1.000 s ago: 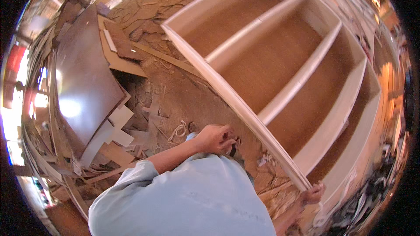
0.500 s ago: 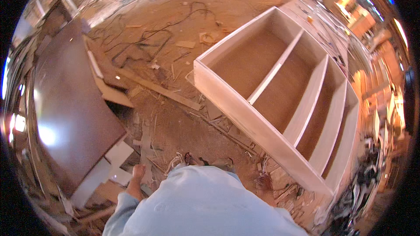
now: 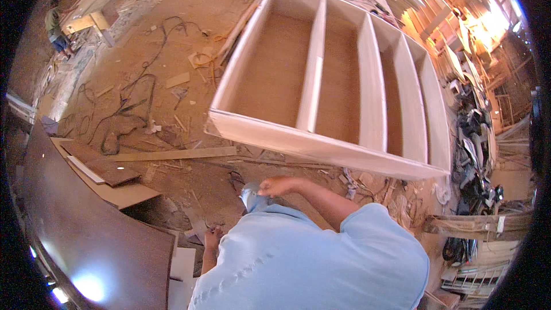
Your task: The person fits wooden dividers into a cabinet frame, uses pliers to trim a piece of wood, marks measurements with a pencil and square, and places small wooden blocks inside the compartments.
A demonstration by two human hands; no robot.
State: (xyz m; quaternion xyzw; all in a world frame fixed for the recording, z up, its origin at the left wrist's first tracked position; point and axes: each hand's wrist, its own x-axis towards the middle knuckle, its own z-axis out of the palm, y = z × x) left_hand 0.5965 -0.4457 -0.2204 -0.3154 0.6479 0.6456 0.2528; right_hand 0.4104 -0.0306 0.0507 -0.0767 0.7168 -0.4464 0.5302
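Observation:
My right arm bends across in front of my light blue shirt. My right hand (image 3: 278, 186) is closed, its fingers curled in beside my trouser leg (image 3: 251, 195); what they hold, if anything, is hidden. Low at my left side hangs my left hand (image 3: 213, 237), small and dim, its fingers not clear. Ahead of me a large pale wooden cabinet frame (image 3: 321, 142) lies with its open front up. Several dividers (image 3: 372, 83) split it into long compartments with a brown back panel (image 3: 270, 69). Neither hand touches it.
A big glossy dark brown board (image 3: 109, 241) lies at the left, with smaller board pieces (image 3: 109, 181) by it. A wooden strip (image 3: 178, 154), a tangled cable (image 3: 150, 89) and scraps cover the dirt floor. At far left stands another person (image 3: 57, 28). Clutter (image 3: 473, 138) lines the right.
My view has turned to the right, so the cabinet frame sits further left and higher. My right forearm has come into view, bent across my body. The left hand still hangs low.

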